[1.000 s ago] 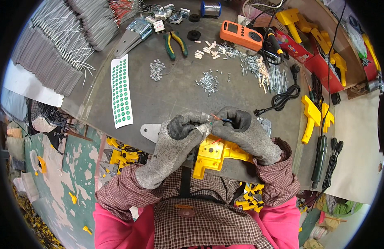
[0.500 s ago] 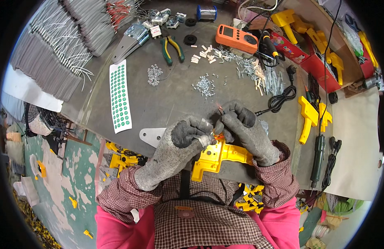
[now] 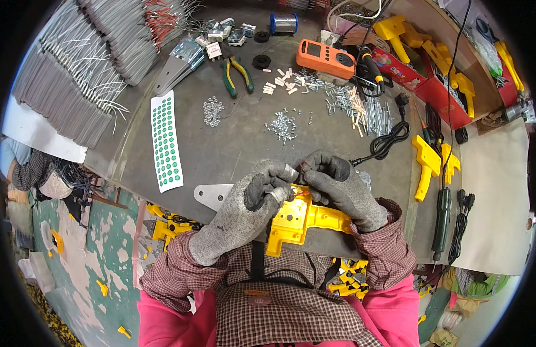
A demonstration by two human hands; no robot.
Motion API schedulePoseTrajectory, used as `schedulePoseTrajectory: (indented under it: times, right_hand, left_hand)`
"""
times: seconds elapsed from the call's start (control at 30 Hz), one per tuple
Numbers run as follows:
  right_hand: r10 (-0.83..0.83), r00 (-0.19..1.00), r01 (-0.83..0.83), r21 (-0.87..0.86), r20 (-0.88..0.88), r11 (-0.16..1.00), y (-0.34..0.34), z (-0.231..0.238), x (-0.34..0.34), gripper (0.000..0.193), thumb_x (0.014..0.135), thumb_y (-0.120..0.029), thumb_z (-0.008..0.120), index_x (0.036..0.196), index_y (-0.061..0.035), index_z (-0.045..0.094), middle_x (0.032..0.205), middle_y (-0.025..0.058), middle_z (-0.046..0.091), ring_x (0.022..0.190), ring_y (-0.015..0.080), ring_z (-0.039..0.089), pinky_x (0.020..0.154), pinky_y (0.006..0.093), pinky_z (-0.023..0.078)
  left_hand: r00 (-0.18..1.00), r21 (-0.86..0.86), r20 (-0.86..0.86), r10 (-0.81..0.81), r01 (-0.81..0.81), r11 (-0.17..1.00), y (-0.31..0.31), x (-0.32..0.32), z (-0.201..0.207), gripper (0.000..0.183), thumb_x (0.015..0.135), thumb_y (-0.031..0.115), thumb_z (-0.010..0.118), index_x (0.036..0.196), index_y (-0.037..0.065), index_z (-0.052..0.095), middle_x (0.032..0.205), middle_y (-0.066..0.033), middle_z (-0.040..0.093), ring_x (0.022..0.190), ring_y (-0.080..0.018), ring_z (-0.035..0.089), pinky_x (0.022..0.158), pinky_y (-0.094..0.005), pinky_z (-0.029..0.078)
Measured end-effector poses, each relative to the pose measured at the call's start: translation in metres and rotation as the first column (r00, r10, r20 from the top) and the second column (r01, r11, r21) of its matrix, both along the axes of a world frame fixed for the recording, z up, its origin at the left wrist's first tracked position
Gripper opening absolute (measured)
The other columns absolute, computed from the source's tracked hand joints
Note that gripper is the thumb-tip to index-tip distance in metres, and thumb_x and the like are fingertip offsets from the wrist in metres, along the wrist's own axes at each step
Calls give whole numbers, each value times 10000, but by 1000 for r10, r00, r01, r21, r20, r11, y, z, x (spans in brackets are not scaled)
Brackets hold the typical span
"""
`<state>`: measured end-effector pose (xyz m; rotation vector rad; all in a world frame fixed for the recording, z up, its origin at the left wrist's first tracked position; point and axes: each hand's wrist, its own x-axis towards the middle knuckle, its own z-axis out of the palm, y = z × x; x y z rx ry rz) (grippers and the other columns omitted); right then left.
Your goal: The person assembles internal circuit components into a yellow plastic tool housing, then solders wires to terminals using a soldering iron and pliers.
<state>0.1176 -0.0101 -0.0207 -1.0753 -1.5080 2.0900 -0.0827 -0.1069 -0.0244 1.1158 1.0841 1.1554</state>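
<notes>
Both hands wear grey gloves with dark palms and meet above a yellow plastic tool housing (image 3: 293, 217) at the table's near edge. My left hand (image 3: 253, 194) is closed in a pinch over the housing's far end; pale wrapping shows at its fingertips, and what they hold is hidden. My right hand (image 3: 340, 188) is closed too, its thumb and forefinger pinching a thin reddish wire (image 3: 305, 165). Orange-red wire also shows inside the housing, below the fingers. A grey metal plate (image 3: 212, 195) with holes lies beside my left hand.
Beyond the hands lie small screws (image 3: 282, 127), nuts (image 3: 212, 111), long screws (image 3: 377, 113), pliers (image 3: 237, 76) and an orange meter (image 3: 325, 58). A green sticker sheet (image 3: 166, 141) is at left. At right are a black cord (image 3: 389, 141), yellow housings (image 3: 424, 168) and a green electric screwdriver (image 3: 443, 222).
The fingertips of both hands have come slightly nearer to me and closer to the housing. The wire end between my right fingers stands up less than before. The view has shifted slightly.
</notes>
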Motion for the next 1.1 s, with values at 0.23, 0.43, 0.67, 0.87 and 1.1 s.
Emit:
schedulePoseTrajectory:
  times: [0.23,0.43,0.67,0.87,1.1]
  right_hand:
    - [99,994,-108,238,49,965,-2,-4,2,239,937,-239,662,1080,-53,613,882,-33,582,817,35,507,736,196,431]
    - [56,997,-65,156,62,986,-8,7,-7,256,903,-254,678,1051,-49,634,911,-15,618,843,54,548,762,215,454]
    - [-111,992,117,103,-66,988,2,-4,3,219,942,-206,603,1087,-43,581,860,-5,580,752,46,511,680,198,436]
    - [-26,998,33,141,-55,989,-1,-3,-3,211,975,-154,597,1131,-16,559,901,9,602,750,46,534,662,186,456]
    - [-20,998,22,24,-64,999,0,-1,0,263,910,-149,707,1103,-17,589,944,29,656,829,57,605,710,183,487]
  left_hand:
    - [999,-140,-21,-45,42,989,4,-4,2,305,970,121,568,1248,2,530,1015,-65,626,947,-122,592,869,-282,490]
    - [994,38,-64,92,-90,995,5,6,-12,269,965,133,600,1196,0,560,1022,-72,639,960,-130,603,861,-284,497]
    - [992,-65,105,76,-69,995,2,5,-4,412,957,35,553,1357,-12,467,1166,-143,644,996,-164,638,895,-296,506]
    - [998,155,-66,-6,16,988,8,-1,-6,313,951,61,566,1253,-21,556,1144,-85,654,976,-131,618,870,-272,499]
    - [993,-6,61,104,-103,995,4,3,-13,320,935,106,609,1237,6,572,1075,-96,638,993,-152,617,905,-286,490]
